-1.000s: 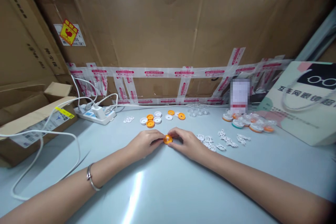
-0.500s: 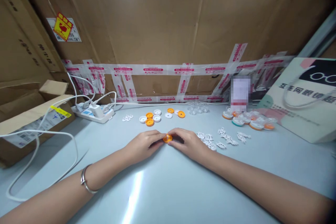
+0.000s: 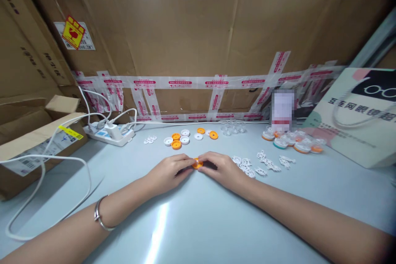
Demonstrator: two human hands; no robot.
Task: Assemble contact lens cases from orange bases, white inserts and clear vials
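Between my two hands, just above or on the pale table, is a small round orange plastic piece [image 3: 197, 164]. My left hand [image 3: 171, 170] grips its left side with thumb and fingers, and a fingertip lies over its top. From the other side my right hand [image 3: 221, 168] pinches it, fingers closed. The fingertips partly cover the piece, so its inside is hard to make out. Beyond my hands lie orange and white round cups [image 3: 176, 144] and flatter orange and white discs [image 3: 213, 135]. White openwork plastic pieces [image 3: 246, 167] lie right beside my right hand.
Tiny white parts [image 3: 150, 139] lie at the left, near a power strip [image 3: 109, 134] with cables. Clear plastic parts [image 3: 233, 128] stand at the back, and assembled clear-topped pieces [image 3: 292, 140] at the right by a paper bag [image 3: 355, 119]. Cardboard [image 3: 185, 29] walls the back.
A left fingertip has moved a little further right, over the top of the orange piece. Otherwise both hands stay in nearly the same place.
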